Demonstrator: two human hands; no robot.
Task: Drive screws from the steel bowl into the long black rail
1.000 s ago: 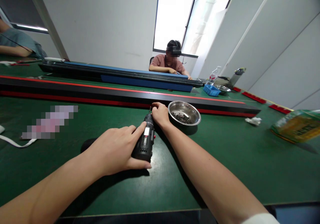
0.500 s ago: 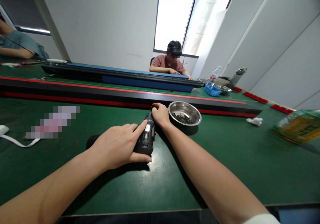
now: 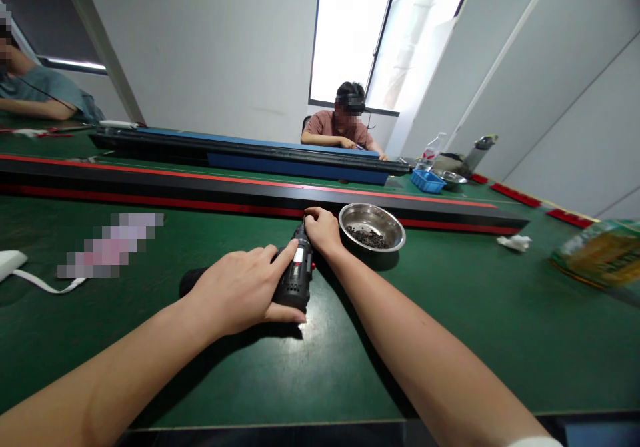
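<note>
Lying on its side, a black cordless drill [image 3: 295,280] points away from me, its tip at the near side of a long black bar with red stripes [image 3: 370,202]. My left hand [image 3: 240,287] is closed round the drill's body from the left, thumb toward its rear. At the drill's tip, the fingers of my right hand [image 3: 323,229] are curled together against the bar's red lower edge. What those fingers pinch, if anything, is hidden. Just right of that hand stands a steel bowl [image 3: 395,239] with many small dark screws [image 3: 367,237] in it.
On the green table [image 3: 450,327] lie a white cable [image 3: 47,287], a crumpled tissue [image 3: 515,242] and a yellow-green plastic bag [image 3: 600,254]. Beyond the bar are a blue-and-black long piece [image 3: 295,167], a blue basket [image 3: 427,181] and a bottle [image 3: 433,150]. A person [image 3: 325,127] sits opposite; another sits far left.
The whole view has shifted slightly, so everything appears a little further right. Both hands keep the same positions at the drill and the bar.
</note>
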